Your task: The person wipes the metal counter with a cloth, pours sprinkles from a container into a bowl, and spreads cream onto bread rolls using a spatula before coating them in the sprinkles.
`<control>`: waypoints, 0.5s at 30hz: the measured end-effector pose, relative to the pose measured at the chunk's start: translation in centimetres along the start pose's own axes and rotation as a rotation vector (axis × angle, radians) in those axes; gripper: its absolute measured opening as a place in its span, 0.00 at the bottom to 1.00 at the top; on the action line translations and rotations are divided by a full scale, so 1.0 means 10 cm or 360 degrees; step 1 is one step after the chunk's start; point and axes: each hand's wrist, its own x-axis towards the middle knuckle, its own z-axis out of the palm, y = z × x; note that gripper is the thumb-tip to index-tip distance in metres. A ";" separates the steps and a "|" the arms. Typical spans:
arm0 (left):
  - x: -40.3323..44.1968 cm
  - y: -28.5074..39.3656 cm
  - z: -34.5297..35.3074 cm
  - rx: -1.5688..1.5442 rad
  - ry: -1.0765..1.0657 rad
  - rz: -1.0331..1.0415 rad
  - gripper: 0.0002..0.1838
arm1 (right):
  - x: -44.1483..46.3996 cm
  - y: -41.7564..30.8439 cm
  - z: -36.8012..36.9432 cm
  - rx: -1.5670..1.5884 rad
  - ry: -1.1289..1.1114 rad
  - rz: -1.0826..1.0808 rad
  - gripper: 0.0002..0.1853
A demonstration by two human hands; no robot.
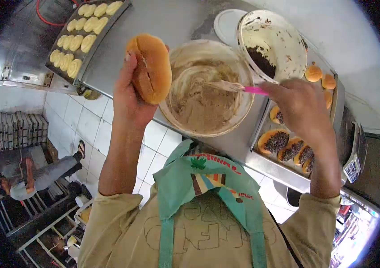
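My left hand point(133, 91) is wrapped round a golden bread bun point(150, 67) with a slit along its top, raised left of the bowl. In my right hand point(300, 105) is a spatula with a pink handle point(255, 90); its blade point(225, 85) is coated in brown cream and sits over the bowl. The large round bowl point(249, 105) holds light brown cream point(205, 107), smeared up its walls. Behind it, a tilted white bucket point(288, 33) contains dark chocolate sprinkles point(260, 60).
At right, a metal tray point(261, 154) carries several buns, some topped with dark sprinkles point(276, 142). Another tray point(83, 58) at upper left holds rows of pale dough pieces point(80, 24). A white lid point(226, 24) lies behind the bowl. A person point(42, 176) is at far left.
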 end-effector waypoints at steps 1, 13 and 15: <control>-0.02 0.01 -0.02 -0.0169 -0.0143 -0.0071 0.34 | 0.12 -0.02 0.08 -0.0069 -0.0033 -0.0083 0.12; -0.23 0.21 -0.18 -0.0278 0.0038 0.0013 0.34 | 0.63 -0.27 0.29 -0.0224 -0.0586 -0.0527 0.20; -0.23 0.22 -0.21 -0.0257 0.0062 0.0020 0.33 | 0.60 -0.23 0.22 -0.0182 -0.0595 -0.0588 0.19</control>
